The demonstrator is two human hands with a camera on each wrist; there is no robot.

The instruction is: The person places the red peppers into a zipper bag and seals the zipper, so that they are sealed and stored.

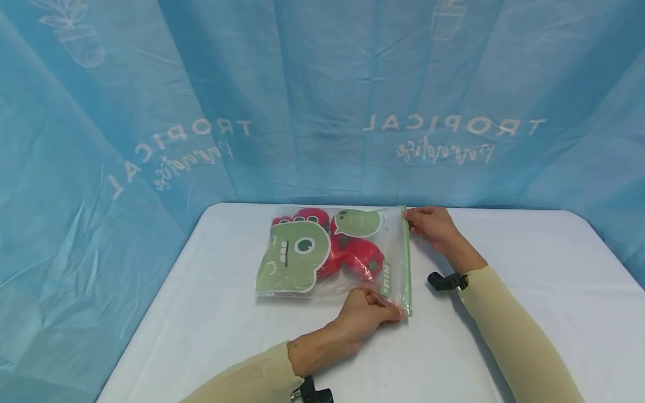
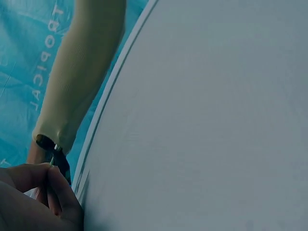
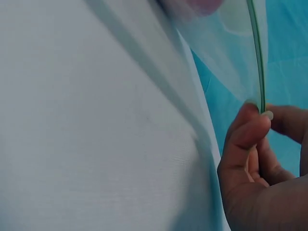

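Note:
A clear zip bag (image 1: 395, 240) with green cartoon prints lies on the white table, its green zip edge (image 1: 407, 263) toward the right. Several red tomatoes (image 1: 359, 258) with green tops show through the plastic. My right hand (image 1: 434, 226) pinches the far corner of the zip edge; in the right wrist view, thumb and finger meet on the green strip (image 3: 260, 62). At the near corner, my left hand (image 1: 360, 319) pinches the bag's edge. The left wrist view shows the left hand (image 2: 41, 204) with thumb and forefinger together, most of the bag hidden there.
A white cloth covers the table (image 1: 201, 324). Blue curtains (image 1: 322, 101) with printed lettering hang behind it and along the left side. Each wrist wears a black strap with a camera mount (image 1: 445, 281).

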